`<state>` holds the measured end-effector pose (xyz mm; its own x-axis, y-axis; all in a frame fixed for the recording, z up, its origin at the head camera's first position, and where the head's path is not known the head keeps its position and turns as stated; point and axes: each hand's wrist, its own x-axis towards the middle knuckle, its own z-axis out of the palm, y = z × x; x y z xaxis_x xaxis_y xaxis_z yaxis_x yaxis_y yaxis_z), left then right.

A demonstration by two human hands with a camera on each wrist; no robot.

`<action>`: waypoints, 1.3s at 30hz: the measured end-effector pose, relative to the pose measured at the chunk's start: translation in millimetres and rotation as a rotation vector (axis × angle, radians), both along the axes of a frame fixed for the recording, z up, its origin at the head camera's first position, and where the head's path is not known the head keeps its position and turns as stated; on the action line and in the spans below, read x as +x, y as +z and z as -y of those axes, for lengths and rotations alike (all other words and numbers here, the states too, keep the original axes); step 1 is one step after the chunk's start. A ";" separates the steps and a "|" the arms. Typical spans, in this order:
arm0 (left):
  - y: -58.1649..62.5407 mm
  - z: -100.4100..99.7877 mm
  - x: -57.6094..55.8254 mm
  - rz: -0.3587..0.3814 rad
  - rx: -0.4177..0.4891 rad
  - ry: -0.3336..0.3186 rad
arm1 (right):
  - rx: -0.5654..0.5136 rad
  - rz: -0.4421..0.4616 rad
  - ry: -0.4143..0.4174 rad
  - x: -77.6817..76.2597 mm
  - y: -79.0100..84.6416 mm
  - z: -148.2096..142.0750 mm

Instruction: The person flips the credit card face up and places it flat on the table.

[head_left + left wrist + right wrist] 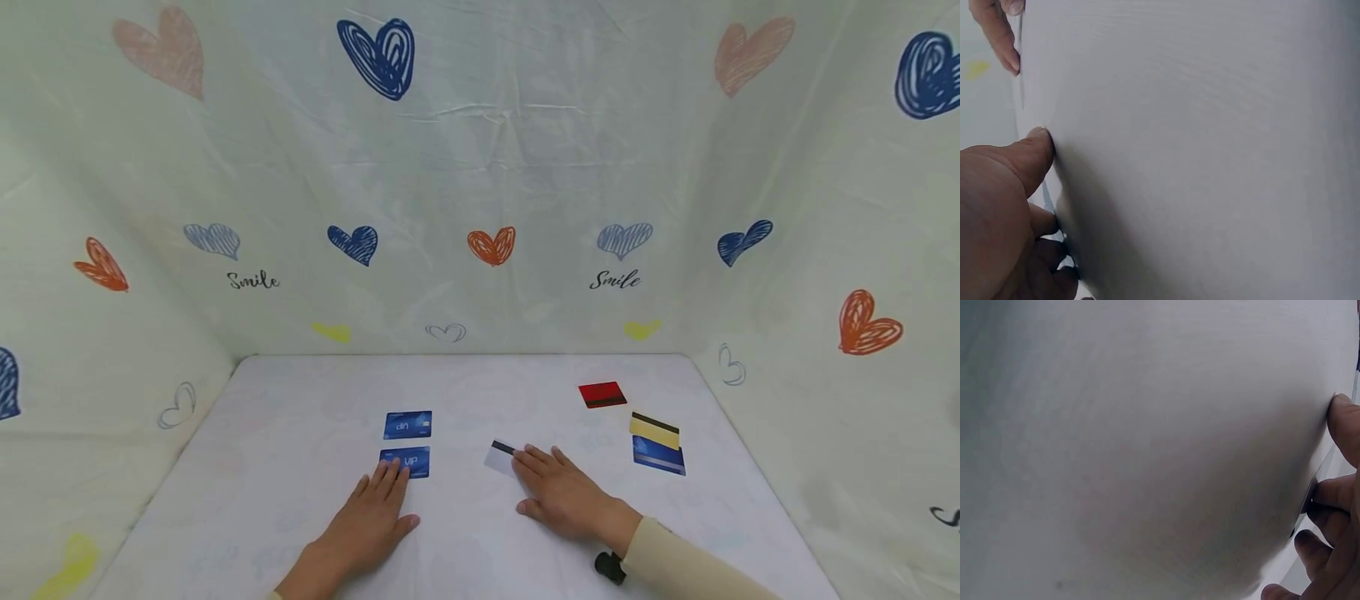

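Observation:
My left hand (367, 521) rests with straight fingers on the lower part of a blue card marked VIP (420, 463). Just beyond it lies a second blue card (408, 425), its lettering upside down. The fingertips of my right hand (561, 493) touch the right end of a pale card with a dark stripe (496, 458), which lies slightly turned on the table; the fingers cover part of it. In the left wrist view the left hand (997, 206) has its thumb on the table. The right wrist view shows the right hand (1338, 519) at the edge.
Farther right on the white table (300, 417) lie a red card (602, 393), a yellow card (655, 432) and a blue card with a pale stripe (660, 459), partly under the yellow one. A black object (610, 568) shows under the right wrist. Heart-printed cloth (540, 300) surrounds the table.

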<state>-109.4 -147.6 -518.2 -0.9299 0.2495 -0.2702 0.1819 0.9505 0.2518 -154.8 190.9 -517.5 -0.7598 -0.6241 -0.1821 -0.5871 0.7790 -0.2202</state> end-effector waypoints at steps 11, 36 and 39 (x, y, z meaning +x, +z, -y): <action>-2.8 -10.4 -0.3 -0.066 0.031 -0.033 | -0.017 -0.027 0.135 -0.8 -1.1 3.8; 10.5 -80.6 -18.3 -0.321 -0.034 -0.230 | -0.054 -0.252 -0.005 -9.7 -4.3 13.9; 10.2 -81.2 -25.7 -0.339 -0.022 -0.203 | -0.070 -0.251 -0.009 -11.6 -4.9 17.5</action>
